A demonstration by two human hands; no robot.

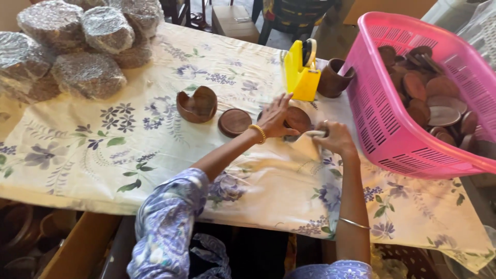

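On the floral tablecloth [103,155] nearest the person, the left hand [276,116] lies flat with fingers spread on a dark wooden disc [298,118], while the right hand [336,137] pinches a pale cloth [309,144] against that disc's near edge. Just left sit one more wooden disc [234,122] and one carved wooden bowl [197,105], with a yellow tape dispenser [300,72] and a brown wooden cup [332,77] standing behind the hands. Farther off, a pink basket [382,134] of wooden discs crowds the right side, and about six foil-wrapped bundles [88,75] pile at the far left corner.
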